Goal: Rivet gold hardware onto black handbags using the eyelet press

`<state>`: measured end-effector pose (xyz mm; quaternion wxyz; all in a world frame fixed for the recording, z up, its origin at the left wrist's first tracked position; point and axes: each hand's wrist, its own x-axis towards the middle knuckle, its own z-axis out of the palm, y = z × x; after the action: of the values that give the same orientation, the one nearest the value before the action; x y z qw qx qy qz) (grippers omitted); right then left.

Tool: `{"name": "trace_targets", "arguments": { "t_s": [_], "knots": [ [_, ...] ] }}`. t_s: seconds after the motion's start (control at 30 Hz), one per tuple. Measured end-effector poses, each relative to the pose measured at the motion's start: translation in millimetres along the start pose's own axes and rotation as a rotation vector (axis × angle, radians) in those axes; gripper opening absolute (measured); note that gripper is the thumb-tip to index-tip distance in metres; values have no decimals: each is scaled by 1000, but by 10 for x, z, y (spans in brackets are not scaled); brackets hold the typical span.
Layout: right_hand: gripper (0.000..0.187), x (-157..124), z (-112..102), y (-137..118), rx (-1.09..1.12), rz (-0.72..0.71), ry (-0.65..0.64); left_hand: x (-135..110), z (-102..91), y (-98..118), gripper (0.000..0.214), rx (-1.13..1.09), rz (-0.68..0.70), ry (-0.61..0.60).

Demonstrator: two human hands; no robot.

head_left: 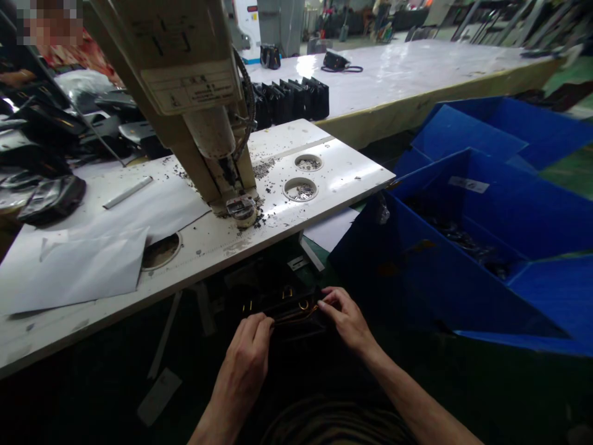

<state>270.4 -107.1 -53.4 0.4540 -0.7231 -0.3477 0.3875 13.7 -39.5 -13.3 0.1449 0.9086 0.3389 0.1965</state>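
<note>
A black handbag (287, 329) with gold-coloured rings and fittings is held low, in front of the white work table's near edge. My left hand (248, 349) is closed, its fingers gripping the bag's near left edge. At the right end my right hand (347, 318) pinches the bag's edge near a gold ring (303, 305). A thin brownish-gold line runs along the top between the two hands. The bag's lower part is lost in shadow, and the fingertips are partly hidden.
A machine head (208, 117) stands over the white table (250, 244), which has dark scraps and round holes. White paper (83, 266) lies left. A blue bin (463, 290) is at right. Several black bags (296, 99) line the table behind. A person is at far left.
</note>
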Motion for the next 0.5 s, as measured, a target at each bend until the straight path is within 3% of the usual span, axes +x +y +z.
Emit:
{"name": "trace_targets", "arguments": {
  "t_s": [0.13, 0.3, 0.5],
  "knots": [
    [23, -21, -30, -46, -38, -24, -44, -30, -62, 62, 30, 29, -46, -75],
    [23, 6, -110, -86, -80, -95, -134, -4, -172, 126, 23, -25, -120, -188],
    [22, 21, -157, -100, -110, -106, -172, 75, -279, 175, 17, -39, -300, -316]
  ]
}}
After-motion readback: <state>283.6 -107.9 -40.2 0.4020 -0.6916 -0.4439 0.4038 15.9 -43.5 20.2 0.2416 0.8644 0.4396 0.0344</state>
